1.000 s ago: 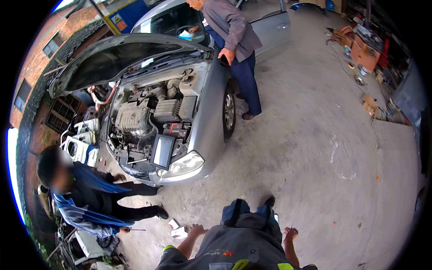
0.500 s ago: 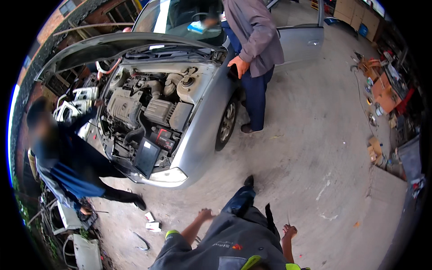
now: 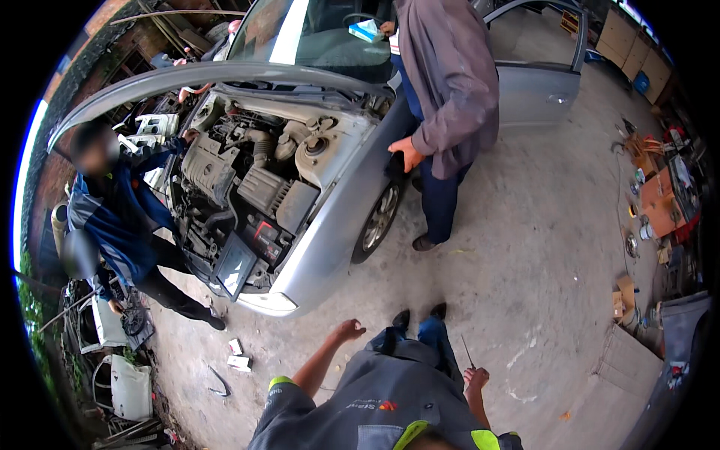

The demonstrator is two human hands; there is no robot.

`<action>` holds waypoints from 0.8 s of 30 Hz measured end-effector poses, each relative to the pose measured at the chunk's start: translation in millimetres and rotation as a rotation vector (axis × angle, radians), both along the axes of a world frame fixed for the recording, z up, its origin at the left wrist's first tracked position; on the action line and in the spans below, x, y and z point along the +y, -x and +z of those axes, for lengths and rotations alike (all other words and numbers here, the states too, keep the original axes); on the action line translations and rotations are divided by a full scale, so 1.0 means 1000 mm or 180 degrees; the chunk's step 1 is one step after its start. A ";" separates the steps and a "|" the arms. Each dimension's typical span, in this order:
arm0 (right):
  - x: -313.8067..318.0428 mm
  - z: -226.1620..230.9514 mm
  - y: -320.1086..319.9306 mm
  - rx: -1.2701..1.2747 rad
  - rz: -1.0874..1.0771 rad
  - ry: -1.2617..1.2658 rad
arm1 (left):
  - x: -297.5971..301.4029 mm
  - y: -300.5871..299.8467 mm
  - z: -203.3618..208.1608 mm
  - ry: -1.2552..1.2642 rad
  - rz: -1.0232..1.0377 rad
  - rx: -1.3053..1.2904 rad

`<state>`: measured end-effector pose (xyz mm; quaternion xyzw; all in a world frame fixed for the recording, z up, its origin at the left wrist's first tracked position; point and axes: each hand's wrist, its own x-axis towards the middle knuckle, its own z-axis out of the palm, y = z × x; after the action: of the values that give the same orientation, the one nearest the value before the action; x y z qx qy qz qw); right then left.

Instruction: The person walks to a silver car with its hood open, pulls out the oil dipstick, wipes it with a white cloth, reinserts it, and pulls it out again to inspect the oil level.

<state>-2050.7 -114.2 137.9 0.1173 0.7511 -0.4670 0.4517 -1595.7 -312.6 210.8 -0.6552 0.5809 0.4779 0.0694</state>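
On my feed, to the right of the dark work jacket (image 3: 352,409), the right hand (image 3: 475,376) is clenched around the near end of a thin rod-like tool (image 3: 467,351). I see the tool's long axis running forward and leaning slightly left, its free tip pointing away from the wearer, above the concrete floor (image 3: 525,300). The left hand (image 3: 349,330) is out at the left, fingers loosely curled, grasping nothing that I can see. Farther off I have small white boxes (image 3: 239,363) on the floor, the silver car (image 3: 322,251), a tablet (image 3: 235,266) tilted at its front corner, then the exposed engine (image 3: 210,166)
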 end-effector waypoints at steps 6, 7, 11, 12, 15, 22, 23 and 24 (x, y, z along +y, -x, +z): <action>-0.079 0.017 0.025 -0.0051 0.0523 0.0156 | 0.037 -0.011 -0.062 0.0392 -0.1243 0.0757; -0.093 0.017 0.016 -0.0027 0.0663 0.0200 | 0.045 -0.030 -0.079 0.0887 -0.2246 0.0858; -0.128 0.046 0.044 0.0559 0.0611 0.0254 | 0.059 0.030 -0.066 -0.0644 0.0717 0.1765; -0.136 0.049 0.041 0.0544 0.0679 0.0204 | 0.067 0.029 -0.055 -0.0848 0.1089 0.1735; -0.123 0.055 0.041 0.0757 0.0797 0.0250 | 0.071 0.030 -0.029 -0.1339 0.1781 0.1321; -0.092 0.055 0.013 0.0933 0.0598 0.0274 | 0.017 -0.005 0.053 -0.0903 0.1494 0.0774; -0.087 0.057 0.008 0.0930 0.0506 0.0327 | 0.009 -0.012 0.049 -0.0866 0.1350 0.0678; -0.079 0.056 0.003 0.0932 0.0407 0.0360 | 0.003 -0.017 0.047 -0.0847 0.1198 0.0584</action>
<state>-2053.7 -192.9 193.8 -0.0256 0.7873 -0.4909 0.3722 -1578.4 -309.3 257.6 -0.6908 0.3844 0.6122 0.0118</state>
